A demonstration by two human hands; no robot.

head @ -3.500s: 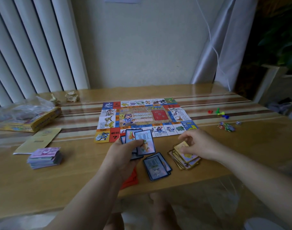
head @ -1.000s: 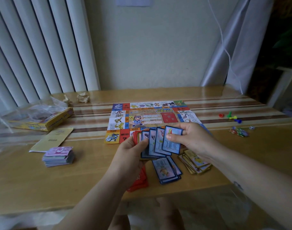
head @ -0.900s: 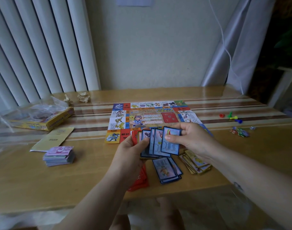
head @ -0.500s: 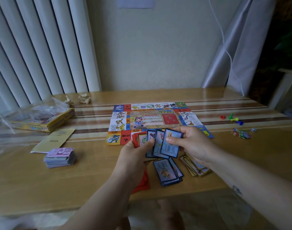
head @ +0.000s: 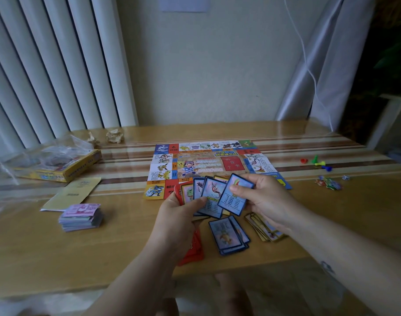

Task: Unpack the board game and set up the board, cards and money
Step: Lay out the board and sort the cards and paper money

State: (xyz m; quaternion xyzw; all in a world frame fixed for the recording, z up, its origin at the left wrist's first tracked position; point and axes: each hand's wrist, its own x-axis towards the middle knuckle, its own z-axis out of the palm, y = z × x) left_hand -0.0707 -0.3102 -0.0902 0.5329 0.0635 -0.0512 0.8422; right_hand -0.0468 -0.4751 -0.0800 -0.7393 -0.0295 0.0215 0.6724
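The colourful game board (head: 208,160) lies unfolded in the middle of the wooden table (head: 354,213). My left hand (head: 179,215) holds a fan of cards (head: 205,193), red-edged and blue-edged, above the table's near part. My right hand (head: 265,199) pinches the rightmost blue-edged card (head: 233,197) of that fan. Below the hands lie a blue card pile (head: 229,233), a yellow card pile (head: 263,226) and a red card pile (head: 195,249), partly hidden by my left wrist. A stack of paper money (head: 82,216) sits at the left.
The yellow game box (head: 65,169) under clear plastic wrap stands far left, with a yellow leaflet (head: 74,193) beside it. Coloured pawns (head: 315,161) and small tokens (head: 329,183) lie at the right. Two crumpled paper balls (head: 114,135) sit near the back edge.
Earlier my right hand was on the yellow pile; it has come up to the fan and now pinches a blue card. Both hands have shifted slightly with the fan.
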